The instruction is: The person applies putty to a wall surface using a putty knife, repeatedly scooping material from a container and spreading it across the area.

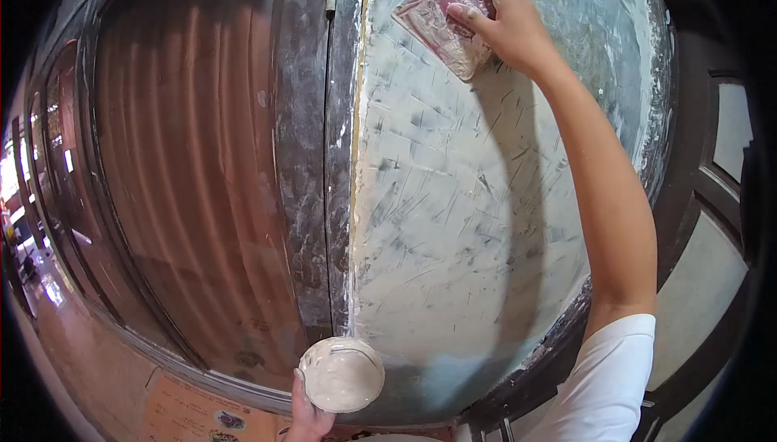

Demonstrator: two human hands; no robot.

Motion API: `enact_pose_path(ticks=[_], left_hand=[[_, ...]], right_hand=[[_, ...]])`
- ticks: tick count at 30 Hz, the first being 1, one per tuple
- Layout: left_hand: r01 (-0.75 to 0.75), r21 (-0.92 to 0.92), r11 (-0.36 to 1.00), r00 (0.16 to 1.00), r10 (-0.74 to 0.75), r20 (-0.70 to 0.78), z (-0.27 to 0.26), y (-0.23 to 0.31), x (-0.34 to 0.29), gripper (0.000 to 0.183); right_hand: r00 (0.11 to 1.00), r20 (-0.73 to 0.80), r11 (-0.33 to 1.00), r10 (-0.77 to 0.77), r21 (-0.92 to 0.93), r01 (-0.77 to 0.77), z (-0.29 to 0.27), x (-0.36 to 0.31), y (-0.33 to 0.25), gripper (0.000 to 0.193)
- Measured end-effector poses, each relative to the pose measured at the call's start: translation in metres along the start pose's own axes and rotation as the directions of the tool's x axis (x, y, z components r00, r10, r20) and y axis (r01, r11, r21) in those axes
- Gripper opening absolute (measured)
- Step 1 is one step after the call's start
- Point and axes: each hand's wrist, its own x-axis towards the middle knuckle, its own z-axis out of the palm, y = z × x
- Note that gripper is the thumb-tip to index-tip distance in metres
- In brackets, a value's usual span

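Note:
My right hand (506, 27) grips a red putty spreader (447, 24) smeared with pale putty, its wide edge against the upper part of the wall panel. Cream-coloured putty covers much of the wall (453, 191) in streaks, with grey-green surface showing through and along the upper right. Low in the view, my left hand (306, 410) is closed round the side of a round tub (342, 375) full of cream putty. The fingers under the tub are hidden.
Left of the wall stands a dark wooden frame (306, 150) with a hinge, beside a glazed panel with a brown curtain (186, 150). A dark panelled door (696, 264) is on the right. Printed cardboard (182, 414) lies on the floor at lower left.

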Motion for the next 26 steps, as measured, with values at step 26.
enact_pose_path(ticks=[26], left_hand=[[0.128, 0.021, 0.992, 0.987, -0.129, 0.099, 0.080, -0.014, 0.031, 0.063]], right_hand=[[0.707, 0.511, 0.428, 0.489, 0.566, -0.705, 0.039, -0.440, -0.058, 0.028]])
